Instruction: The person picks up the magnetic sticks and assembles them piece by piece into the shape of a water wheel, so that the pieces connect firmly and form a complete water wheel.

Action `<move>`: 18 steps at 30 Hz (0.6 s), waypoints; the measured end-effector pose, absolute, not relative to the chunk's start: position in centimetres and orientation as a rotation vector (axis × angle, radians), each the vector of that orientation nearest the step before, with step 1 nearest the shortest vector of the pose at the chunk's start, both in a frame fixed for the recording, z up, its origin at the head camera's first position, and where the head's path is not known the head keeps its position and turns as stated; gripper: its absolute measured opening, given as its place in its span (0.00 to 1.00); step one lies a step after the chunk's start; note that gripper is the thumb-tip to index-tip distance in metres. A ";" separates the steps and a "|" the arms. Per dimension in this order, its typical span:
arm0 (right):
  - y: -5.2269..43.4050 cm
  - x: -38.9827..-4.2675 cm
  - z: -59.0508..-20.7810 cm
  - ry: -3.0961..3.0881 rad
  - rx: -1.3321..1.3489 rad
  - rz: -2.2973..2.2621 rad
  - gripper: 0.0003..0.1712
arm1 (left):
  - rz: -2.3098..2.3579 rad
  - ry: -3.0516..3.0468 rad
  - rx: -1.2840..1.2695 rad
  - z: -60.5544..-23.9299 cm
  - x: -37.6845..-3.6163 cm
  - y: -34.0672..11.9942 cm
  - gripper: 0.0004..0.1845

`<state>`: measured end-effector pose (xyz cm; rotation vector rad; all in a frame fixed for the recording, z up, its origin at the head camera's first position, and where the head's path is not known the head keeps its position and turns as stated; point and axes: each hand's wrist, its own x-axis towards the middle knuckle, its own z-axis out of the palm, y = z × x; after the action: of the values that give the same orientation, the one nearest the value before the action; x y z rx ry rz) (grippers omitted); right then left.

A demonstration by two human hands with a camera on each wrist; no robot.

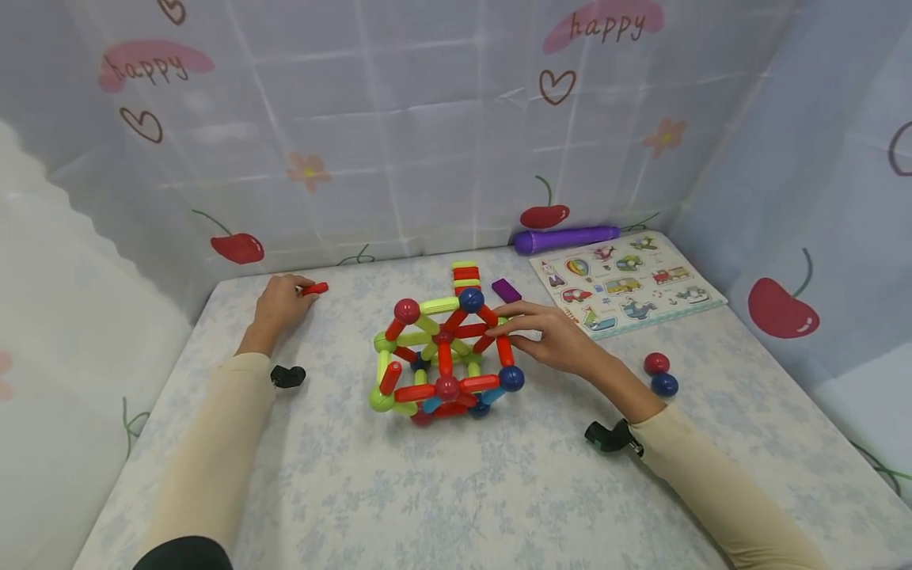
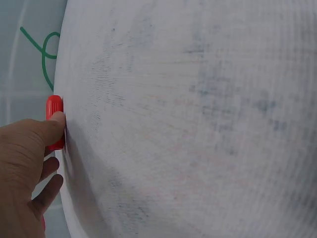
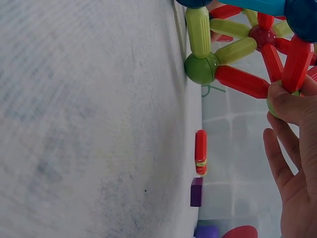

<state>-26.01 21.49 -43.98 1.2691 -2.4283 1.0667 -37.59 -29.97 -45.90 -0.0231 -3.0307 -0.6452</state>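
Note:
A ball-and-rod building toy structure (image 1: 446,388) of red, yellow-green and blue rods and balls stands mid-table. My right hand (image 1: 552,336) grips it at its right side; in the right wrist view the thumb and fingers pinch a green ball (image 3: 271,108) where red rods (image 3: 242,82) meet. At the back left, my left hand (image 1: 281,307) pinches a short red rod (image 1: 315,289) close over the table. The left wrist view shows the thumb on this red rod (image 2: 54,106), the other fingers loosely bent below.
Red and yellow-green rods (image 1: 466,273) lie in a row behind the structure, beside a purple block (image 1: 507,290). At the back right are a picture board (image 1: 627,281) and a purple stick (image 1: 570,238). A red ball (image 1: 656,363) and a blue ball (image 1: 665,385) sit right of my right hand.

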 end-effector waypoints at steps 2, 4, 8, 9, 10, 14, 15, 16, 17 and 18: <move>21.5 -26.0 -44.0 -2.425 1.267 1.070 0.23 | -0.642 -3.012 -0.024 -46.1 -37.5 -30.0 0.20; 21.5 -26.0 -43.9 -2.427 1.265 1.068 0.23 | -0.640 -3.003 -0.042 -46.2 -37.3 -30.0 0.19; 21.5 -25.9 -43.9 -2.437 1.264 1.059 0.23 | -0.616 -2.975 -0.102 -46.4 -36.8 -29.8 0.18; 21.5 -25.9 -43.9 -2.440 1.262 1.057 0.23 | -0.620 -2.962 -0.121 -46.3 -36.6 -29.7 0.18; 21.5 -25.9 -43.9 -2.442 1.262 1.058 0.23 | -0.626 -2.945 -0.139 -46.4 -36.4 -29.6 0.18; 21.5 -25.9 -43.9 -2.448 1.262 1.059 0.23 | -0.703 -2.824 -0.210 -46.1 -35.4 -28.9 0.17; 21.5 -25.9 -43.9 -2.449 1.262 1.060 0.23 | -0.727 -2.783 -0.232 -45.9 -35.2 -28.6 0.17; 21.5 -25.9 -43.9 -2.449 1.263 1.060 0.23 | -0.753 -2.736 -0.266 -45.8 -34.9 -28.3 0.17; 21.5 -25.9 -43.9 -2.448 1.263 1.058 0.23 | -0.779 -2.682 -0.304 -45.5 -34.6 -28.0 0.17; 21.5 -26.0 -43.8 -2.445 1.265 1.055 0.23 | -0.801 -2.633 -0.341 -45.3 -34.3 -27.7 0.17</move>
<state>-25.98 21.48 -43.83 1.2652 -2.4450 1.0554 -34.34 -27.68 -45.25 -0.3414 -2.6328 -0.8006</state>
